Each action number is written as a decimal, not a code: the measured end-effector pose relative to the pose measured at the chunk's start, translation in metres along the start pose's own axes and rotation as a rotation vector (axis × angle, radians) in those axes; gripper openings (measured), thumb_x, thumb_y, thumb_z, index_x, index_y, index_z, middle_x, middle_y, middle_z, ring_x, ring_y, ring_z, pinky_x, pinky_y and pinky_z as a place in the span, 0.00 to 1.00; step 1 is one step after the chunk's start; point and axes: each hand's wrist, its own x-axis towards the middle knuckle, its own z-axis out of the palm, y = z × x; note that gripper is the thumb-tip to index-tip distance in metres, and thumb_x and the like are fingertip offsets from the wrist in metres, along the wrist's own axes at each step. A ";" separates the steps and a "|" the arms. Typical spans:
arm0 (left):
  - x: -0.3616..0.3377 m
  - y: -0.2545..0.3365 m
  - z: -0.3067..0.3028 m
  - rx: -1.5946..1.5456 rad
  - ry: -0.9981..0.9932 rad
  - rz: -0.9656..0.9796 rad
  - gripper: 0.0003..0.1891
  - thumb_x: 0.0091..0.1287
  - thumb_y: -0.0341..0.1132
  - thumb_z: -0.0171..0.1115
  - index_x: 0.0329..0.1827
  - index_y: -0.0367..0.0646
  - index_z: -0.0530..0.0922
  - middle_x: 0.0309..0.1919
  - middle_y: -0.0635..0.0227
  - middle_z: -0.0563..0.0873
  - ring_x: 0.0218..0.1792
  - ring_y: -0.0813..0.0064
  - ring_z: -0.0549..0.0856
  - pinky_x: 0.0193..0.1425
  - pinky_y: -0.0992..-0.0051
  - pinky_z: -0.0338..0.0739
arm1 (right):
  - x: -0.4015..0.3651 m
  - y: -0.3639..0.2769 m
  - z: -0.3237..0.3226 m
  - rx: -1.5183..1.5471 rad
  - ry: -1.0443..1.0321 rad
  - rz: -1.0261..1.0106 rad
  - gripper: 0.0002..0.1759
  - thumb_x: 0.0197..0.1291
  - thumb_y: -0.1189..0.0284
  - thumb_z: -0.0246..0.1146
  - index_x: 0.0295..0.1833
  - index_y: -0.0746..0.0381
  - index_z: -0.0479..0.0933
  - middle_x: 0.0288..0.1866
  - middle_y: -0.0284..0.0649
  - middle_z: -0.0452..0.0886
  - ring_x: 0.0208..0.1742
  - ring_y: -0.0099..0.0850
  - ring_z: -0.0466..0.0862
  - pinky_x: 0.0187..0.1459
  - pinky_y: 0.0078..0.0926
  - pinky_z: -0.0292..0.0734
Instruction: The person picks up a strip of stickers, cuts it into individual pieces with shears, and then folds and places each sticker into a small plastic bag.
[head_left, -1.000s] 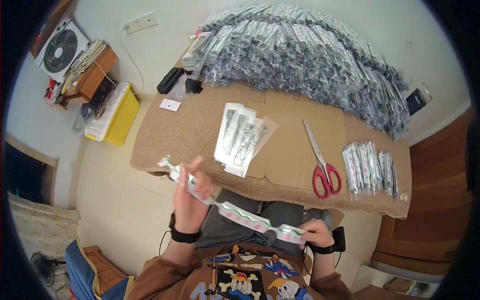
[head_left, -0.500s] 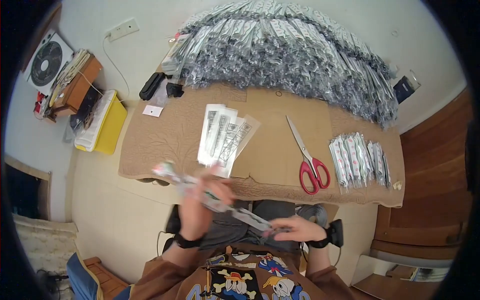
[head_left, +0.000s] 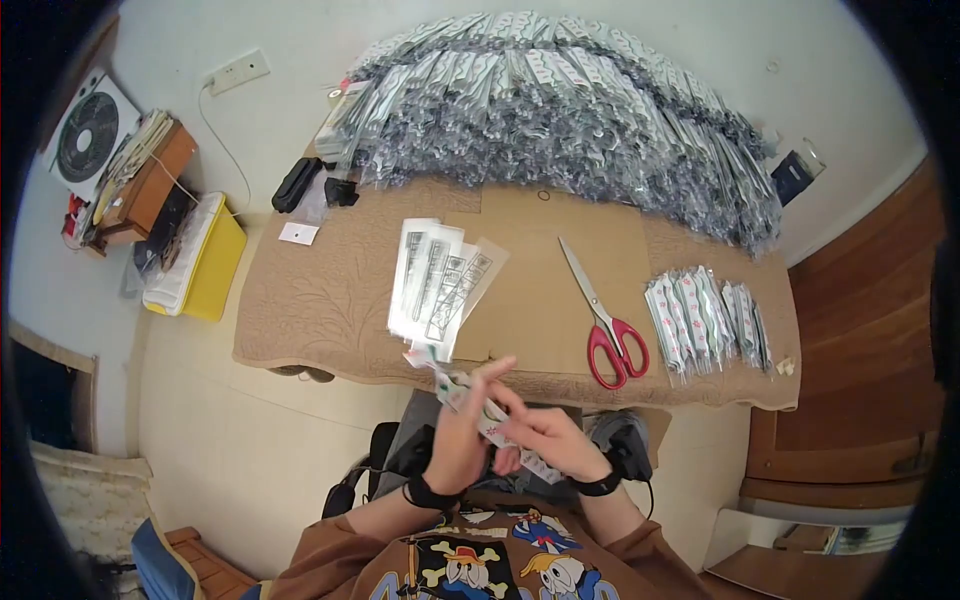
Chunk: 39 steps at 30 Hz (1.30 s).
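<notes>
Over my lap, just below the table edge, my left hand [head_left: 466,432] and my right hand [head_left: 556,440] are close together on a long thin strip packet [head_left: 450,388] with green and red print. Its upper end reaches up and left to the table edge, and its lower end shows beneath my right hand. Both hands have fingers closed round the strip, though my left index finger points outward. Above them, several flat printed clear sleeves [head_left: 425,285] lie fanned on the table. Red-handled scissors [head_left: 606,325] lie to the right, blades pointing away.
A large heap of packed strips [head_left: 550,120] covers the table's back. Smaller bundles [head_left: 690,320] lie at the right. A black case [head_left: 297,185] and a small white card [head_left: 299,233] are at the left. A yellow bin [head_left: 213,270] stands on the floor.
My left hand has moved right, towards my right hand, which has shifted slightly left. The strip has moved right with them and now slants more steeply. The view has shifted slightly.
</notes>
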 end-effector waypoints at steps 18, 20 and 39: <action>0.011 -0.007 0.007 0.185 0.007 0.163 0.26 0.68 0.51 0.45 0.58 0.39 0.65 0.26 0.66 0.80 0.29 0.75 0.77 0.38 0.80 0.70 | -0.001 -0.018 -0.002 0.045 -0.103 0.060 0.17 0.66 0.65 0.48 0.45 0.70 0.72 0.34 0.44 0.81 0.32 0.32 0.82 0.39 0.21 0.75; 0.016 0.001 -0.007 0.140 -0.053 0.110 0.25 0.68 0.48 0.45 0.58 0.37 0.66 0.24 0.67 0.79 0.31 0.77 0.76 0.40 0.80 0.69 | -0.003 -0.007 0.000 0.081 -0.067 0.069 0.17 0.66 0.65 0.48 0.47 0.69 0.72 0.36 0.42 0.81 0.35 0.30 0.82 0.41 0.21 0.74; 0.007 0.005 0.007 0.374 0.027 0.283 0.21 0.66 0.46 0.47 0.53 0.39 0.71 0.28 0.71 0.79 0.26 0.81 0.74 0.30 0.81 0.67 | 0.007 -0.016 -0.004 -0.120 -0.060 0.124 0.13 0.62 0.68 0.54 0.38 0.70 0.74 0.24 0.43 0.80 0.24 0.30 0.80 0.28 0.27 0.75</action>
